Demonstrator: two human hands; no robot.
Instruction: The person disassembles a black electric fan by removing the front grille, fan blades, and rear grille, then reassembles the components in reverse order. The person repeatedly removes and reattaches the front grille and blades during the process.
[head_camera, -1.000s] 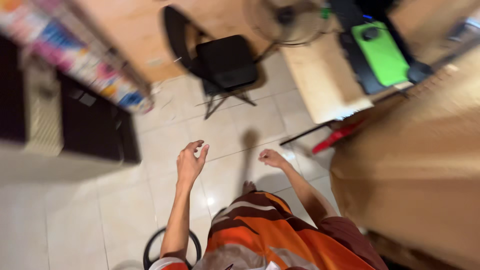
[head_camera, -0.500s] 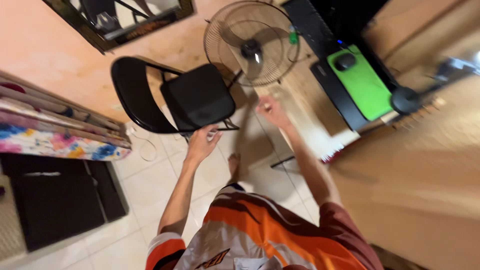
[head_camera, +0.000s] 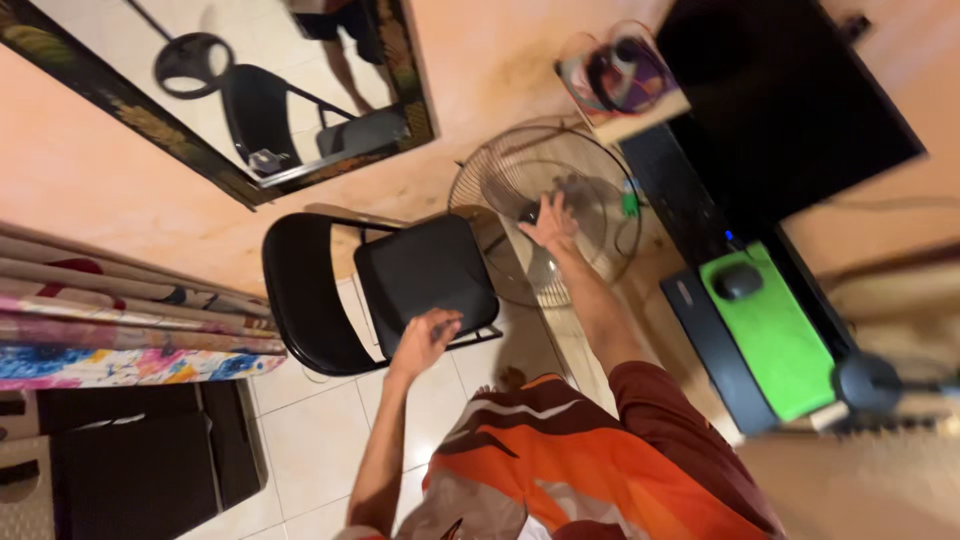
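My right hand (head_camera: 549, 222) reaches forward with fingers spread against the wire grille of a round desk fan (head_camera: 545, 215) that stands on a wooden table. My left hand (head_camera: 425, 340) hangs lower, loosely curled and holding nothing, just over the front edge of the seat of a black folding chair (head_camera: 425, 270). I wear an orange, brown and white striped shirt.
A framed mirror (head_camera: 230, 90) leans on the peach wall behind the chair. On the table (head_camera: 650, 290) to the right lie a black keyboard (head_camera: 715, 345), a green mouse pad (head_camera: 780, 335) with a dark mouse (head_camera: 738, 281), and a dark monitor (head_camera: 785, 100). Folded colourful fabrics (head_camera: 110, 330) lie at the left.
The view has tilted up toward the wall and mirror. My right hand has stretched forward from the table edge to the fan grille; my left hand has come over the chair seat.
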